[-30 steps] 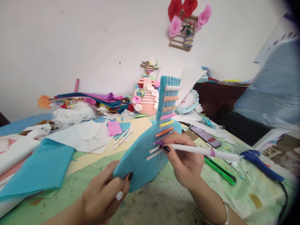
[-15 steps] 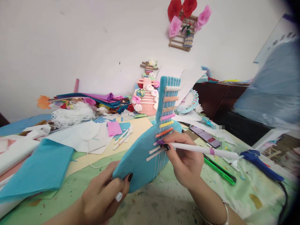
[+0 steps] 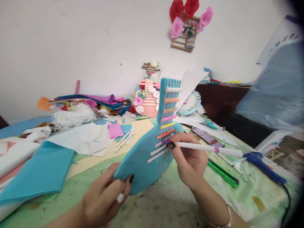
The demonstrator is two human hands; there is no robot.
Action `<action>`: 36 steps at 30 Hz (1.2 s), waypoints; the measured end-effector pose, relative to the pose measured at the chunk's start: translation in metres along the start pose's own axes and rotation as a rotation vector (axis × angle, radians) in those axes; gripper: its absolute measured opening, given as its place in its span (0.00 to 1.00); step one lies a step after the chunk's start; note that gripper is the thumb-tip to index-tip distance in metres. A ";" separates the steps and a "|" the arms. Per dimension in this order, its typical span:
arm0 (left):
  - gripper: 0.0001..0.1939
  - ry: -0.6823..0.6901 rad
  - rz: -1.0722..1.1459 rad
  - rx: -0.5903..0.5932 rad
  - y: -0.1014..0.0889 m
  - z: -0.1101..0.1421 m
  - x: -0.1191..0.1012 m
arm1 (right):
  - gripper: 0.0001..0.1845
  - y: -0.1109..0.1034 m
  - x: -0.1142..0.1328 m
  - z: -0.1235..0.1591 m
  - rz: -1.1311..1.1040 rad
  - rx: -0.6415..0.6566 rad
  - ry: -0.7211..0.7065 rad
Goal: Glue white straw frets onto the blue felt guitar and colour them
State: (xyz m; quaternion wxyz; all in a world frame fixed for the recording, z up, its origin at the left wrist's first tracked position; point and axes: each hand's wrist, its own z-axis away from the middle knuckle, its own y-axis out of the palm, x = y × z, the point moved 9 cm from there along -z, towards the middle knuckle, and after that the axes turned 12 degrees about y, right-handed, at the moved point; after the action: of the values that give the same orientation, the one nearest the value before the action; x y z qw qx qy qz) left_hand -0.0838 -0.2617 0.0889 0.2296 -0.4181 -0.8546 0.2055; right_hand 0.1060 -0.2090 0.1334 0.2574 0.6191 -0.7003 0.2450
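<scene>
A blue lute-shaped craft [image 3: 139, 158] with white strings and several coloured cross sticks is held upright and tilted. My left hand [image 3: 106, 193] grips its lower left edge, thumb in front, and a white pen cap [image 3: 120, 198] pokes out between the fingers. With my right hand [image 3: 191, 158] I pinch a white marker pen [image 3: 201, 147] with a purple band. Its purple tip touches a cross stick [image 3: 159, 144] that is partly purple. Just above lies an orange stick [image 3: 165, 133]; two white sticks [image 3: 155, 157] sit below it.
Right of my hands lie a green utility knife [image 3: 223, 172], a blue glue gun [image 3: 264, 166] and a phone [image 3: 206, 136]. Blue folded paper [image 3: 40, 171], white string [image 3: 73, 115] and spare markers [image 3: 123, 141] lie to the left. A pink guitar craft [image 3: 149, 101] stands behind.
The marker tip has shifted slightly right along the stick, and purple now shows on its left part. The craft has tilted a little leftward. My left hand keeps its hold.
</scene>
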 end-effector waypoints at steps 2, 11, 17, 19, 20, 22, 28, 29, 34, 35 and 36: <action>0.16 0.006 0.004 0.006 0.001 -0.001 0.000 | 0.10 -0.003 0.000 0.000 0.023 -0.024 -0.004; 0.16 -0.010 0.025 -0.010 0.001 -0.002 0.001 | 0.08 -0.011 -0.004 -0.001 0.075 -0.123 0.029; 0.16 -0.005 -0.003 0.004 0.001 0.001 0.002 | 0.08 -0.018 -0.005 -0.002 0.098 -0.199 0.030; 0.16 -0.012 0.000 0.020 0.002 0.001 0.002 | 0.08 -0.018 -0.006 -0.001 0.080 -0.204 0.029; 0.16 -0.013 0.003 0.020 0.002 0.001 0.002 | 0.09 -0.017 -0.006 -0.001 0.068 -0.189 0.025; 0.16 -0.013 0.009 0.011 0.001 0.001 0.002 | 0.09 -0.011 -0.004 0.000 0.049 -0.131 0.006; 0.16 -0.020 -0.012 -0.006 0.001 0.002 0.002 | 0.10 -0.006 -0.002 0.000 0.060 -0.090 0.001; 0.16 -0.025 -0.013 -0.010 0.000 0.002 0.002 | 0.10 -0.009 -0.004 0.000 0.067 -0.114 0.008; 0.16 -0.026 -0.016 0.003 0.001 0.004 0.003 | 0.07 -0.018 -0.010 0.000 0.089 -0.215 0.044; 0.16 -0.031 -0.020 0.005 0.001 0.004 0.003 | 0.07 -0.020 -0.011 -0.001 0.090 -0.232 0.058; 0.16 -0.033 -0.023 0.011 0.001 0.004 0.003 | 0.06 -0.022 -0.012 -0.001 0.095 -0.250 0.073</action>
State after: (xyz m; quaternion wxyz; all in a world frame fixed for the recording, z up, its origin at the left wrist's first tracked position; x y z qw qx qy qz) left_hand -0.0865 -0.2593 0.0859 0.2203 -0.4035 -0.8617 0.2145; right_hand 0.1287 -0.2015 0.1265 0.3460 0.5391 -0.7440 0.1902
